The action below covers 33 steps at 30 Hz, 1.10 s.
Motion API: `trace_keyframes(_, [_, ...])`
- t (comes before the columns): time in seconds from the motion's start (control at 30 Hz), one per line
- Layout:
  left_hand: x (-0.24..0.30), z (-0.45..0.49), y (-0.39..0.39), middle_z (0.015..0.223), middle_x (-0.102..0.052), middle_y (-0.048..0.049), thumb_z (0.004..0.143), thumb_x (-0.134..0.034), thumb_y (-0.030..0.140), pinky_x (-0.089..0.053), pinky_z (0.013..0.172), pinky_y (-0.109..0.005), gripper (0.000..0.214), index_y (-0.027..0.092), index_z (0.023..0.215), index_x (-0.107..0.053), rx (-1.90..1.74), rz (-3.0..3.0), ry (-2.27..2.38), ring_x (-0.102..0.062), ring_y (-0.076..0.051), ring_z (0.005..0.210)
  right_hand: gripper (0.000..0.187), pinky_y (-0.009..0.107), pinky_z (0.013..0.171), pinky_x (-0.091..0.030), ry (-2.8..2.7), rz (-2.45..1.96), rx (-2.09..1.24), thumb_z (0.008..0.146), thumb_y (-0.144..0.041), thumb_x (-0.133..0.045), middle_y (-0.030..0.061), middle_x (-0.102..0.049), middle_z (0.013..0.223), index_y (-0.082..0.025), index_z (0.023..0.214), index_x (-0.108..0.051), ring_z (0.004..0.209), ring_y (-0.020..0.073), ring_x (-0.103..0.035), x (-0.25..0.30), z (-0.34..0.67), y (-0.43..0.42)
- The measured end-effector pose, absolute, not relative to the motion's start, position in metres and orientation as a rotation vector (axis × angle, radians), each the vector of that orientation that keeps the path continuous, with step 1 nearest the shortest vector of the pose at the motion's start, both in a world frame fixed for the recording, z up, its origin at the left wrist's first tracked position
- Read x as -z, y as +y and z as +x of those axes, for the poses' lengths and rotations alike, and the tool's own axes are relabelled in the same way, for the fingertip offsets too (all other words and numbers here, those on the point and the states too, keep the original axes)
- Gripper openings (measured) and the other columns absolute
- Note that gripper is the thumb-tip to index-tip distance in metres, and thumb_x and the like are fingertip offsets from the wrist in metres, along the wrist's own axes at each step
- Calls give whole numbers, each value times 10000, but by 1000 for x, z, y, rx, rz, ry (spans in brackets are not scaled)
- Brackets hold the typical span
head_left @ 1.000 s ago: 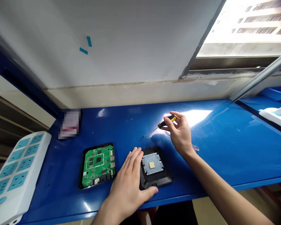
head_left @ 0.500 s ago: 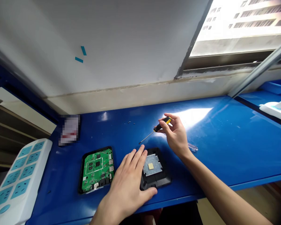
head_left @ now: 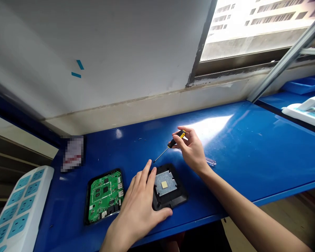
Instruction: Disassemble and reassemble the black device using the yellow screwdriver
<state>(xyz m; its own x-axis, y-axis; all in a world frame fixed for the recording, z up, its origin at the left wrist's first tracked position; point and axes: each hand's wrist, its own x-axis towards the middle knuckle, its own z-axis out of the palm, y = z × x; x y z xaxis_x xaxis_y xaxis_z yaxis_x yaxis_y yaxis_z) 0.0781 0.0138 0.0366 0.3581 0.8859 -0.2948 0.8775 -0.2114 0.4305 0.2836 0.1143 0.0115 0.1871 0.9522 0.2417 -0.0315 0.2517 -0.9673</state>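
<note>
My right hand (head_left: 191,150) grips a screwdriver (head_left: 176,139) with a black and yellow handle. Its thin shaft slants down to the left, and the tip, with a tiny dark bit I cannot make out, is at the tabletop just behind a black plastic cover (head_left: 182,199). Set in that cover is a metal plate (head_left: 170,189) bearing a square, pale yellow pad (head_left: 164,184). My left hand (head_left: 138,199) lies flat over the cover's left side, fingers stretched out and thumb along its front. To its left, a green circuit board (head_left: 101,201) sits in a black case.
Tiny screws (head_left: 140,139) lie farther back on the blue table (head_left: 265,147). A clear plastic piece (head_left: 210,161) is beside my right wrist. A white power strip (head_left: 39,206) stands at left, near a blurred packet (head_left: 72,154). Another power strip (head_left: 309,113) is at right.
The view has swung, shifting the scene left. My left fingertips have moved left, from the right of the screwdriver tip to its left. My right hand keeps its grip on the screwdriver.
</note>
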Motion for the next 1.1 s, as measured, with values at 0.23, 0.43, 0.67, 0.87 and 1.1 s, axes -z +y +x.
trace_keyframes(0.23, [-38, 78, 20, 1721, -115, -50, 716, -797, 548, -311, 1210, -558, 1122, 193, 1625, -243, -45, 2121, 1498, -295, -386, 1499, 431, 304, 635, -651, -1167, -1036, -942, 855, -498, -718, 25, -660, 995, -254, 1159, -535, 779, 159, -718, -17, 282, 111])
trace_keyframes(0.43, [-35, 81, 18, 1726, -66, -74, 724, -785, 547, -304, 1215, -536, 1144, 168, 1632, -201, -69, 2063, 1562, -238, -382, 1526, 418, 325, 654, -664, -1111, -1060, -890, 854, -467, -716, 35, -657, 1007, -248, 1158, -532, 799, 176, -735, -16, 286, 115])
trace_keyframes(0.67, [-24, 81, 9, 1721, 99, -61, 808, -727, 469, -379, 1160, -600, 979, 229, 1616, -230, -202, 1998, 1552, -199, -416, 1539, 360, 353, 705, -675, -1112, -1066, -780, 886, -375, -711, 34, -674, 1045, -261, 1191, -556, 787, 181, -755, -30, 302, 96])
trace_keyframes(0.87, [-12, 75, -3, 1732, -39, -53, 876, -694, 439, -380, 1180, -575, 882, 274, 1600, -218, -303, 1980, 1514, -175, -368, 1557, 419, 348, 777, -682, -1539, -1063, -591, 929, -245, -689, 11, -713, 1118, -335, 1318, -562, 882, 179, -765, -51, 314, 48])
trace_keyframes(1.1, [-6, 74, -3, 1707, -194, -83, 867, -716, 431, -289, 1241, -529, 989, 257, 1616, -94, -352, 1983, 1504, -158, -307, 1568, 503, 300, 791, -678, -1832, -1071, -370, 924, -180, -692, -6, -742, 1130, -375, 1363, -543, 970, 170, -750, -61, 307, 28])
